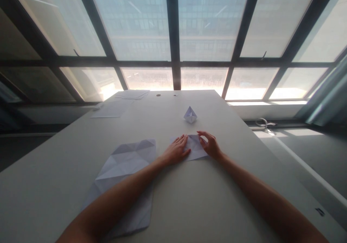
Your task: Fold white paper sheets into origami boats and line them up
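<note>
1 flat, creased white paper sheet (195, 149) lies at 12 o'clock, under my outstretched left hand (175, 151); my right hand (212, 146) half-curls, its pinch unreadable from here. Slack pressing could let it skew.

- My bare left forearm (119, 194) comes in between 7 and 8 o'clock and slants up toward 2 o'clock.
- My left wrist (162, 160) is nearly straight, in line with that forearm.
- My bare left hand (175, 150) is flattened palm down, its long fingers (181, 140) stretched toward 2 o'clock, its thumb (187, 152) apart on their 4 o'clock side.
- My bare right forearm (255, 185) enters from about 4 o'clock, slanting toward 10.
- My bare right hand (211, 146) is arched, its index finger (204, 133) bent toward 9 o'clock; whether its fingertips meet, I cannot tell.
</note>
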Demonstrator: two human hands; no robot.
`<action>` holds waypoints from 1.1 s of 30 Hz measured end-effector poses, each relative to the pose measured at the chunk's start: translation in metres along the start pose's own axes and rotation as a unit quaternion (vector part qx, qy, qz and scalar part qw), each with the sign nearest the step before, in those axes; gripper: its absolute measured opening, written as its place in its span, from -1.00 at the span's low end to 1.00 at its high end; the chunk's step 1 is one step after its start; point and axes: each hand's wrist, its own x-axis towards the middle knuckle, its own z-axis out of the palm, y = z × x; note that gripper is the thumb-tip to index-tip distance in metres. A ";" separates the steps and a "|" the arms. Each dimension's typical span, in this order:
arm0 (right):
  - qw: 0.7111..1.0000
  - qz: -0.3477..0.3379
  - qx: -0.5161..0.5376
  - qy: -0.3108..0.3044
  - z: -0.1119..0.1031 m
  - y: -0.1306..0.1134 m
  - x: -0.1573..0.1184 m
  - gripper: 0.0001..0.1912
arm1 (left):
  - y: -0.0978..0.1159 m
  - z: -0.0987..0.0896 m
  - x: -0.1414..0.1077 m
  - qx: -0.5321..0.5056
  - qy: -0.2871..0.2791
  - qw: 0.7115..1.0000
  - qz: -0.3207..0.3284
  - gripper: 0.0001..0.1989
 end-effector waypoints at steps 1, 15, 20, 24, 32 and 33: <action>1.000 -0.003 0.007 -0.018 0.000 -0.001 -0.001 -0.61 | 0.000 0.001 0.000 0.000 0.004 1.000 -0.002 -0.29; 0.990 0.036 -0.006 -0.134 0.002 0.002 -0.001 -0.71 | -0.001 -0.002 0.001 0.002 -0.008 1.000 0.013 -0.45; 0.992 -0.030 -0.027 -0.122 0.004 0.005 0.001 -0.73 | 0.002 -0.008 0.000 -0.008 0.020 1.000 0.015 -0.54; 0.984 -0.068 -0.066 -0.151 0.004 0.004 0.001 -0.72 | 0.006 -0.013 -0.001 -0.012 0.054 0.998 0.000 -0.65; 0.976 -0.103 -0.094 -0.169 0.004 0.005 -0.002 -0.62 | 0.002 -0.007 -0.001 -0.011 0.019 1.000 0.010 -0.47; 0.975 -0.109 -0.094 -0.169 0.005 0.006 -0.002 -0.60 | 0.001 -0.006 -0.002 -0.007 0.006 1.000 0.012 -0.43</action>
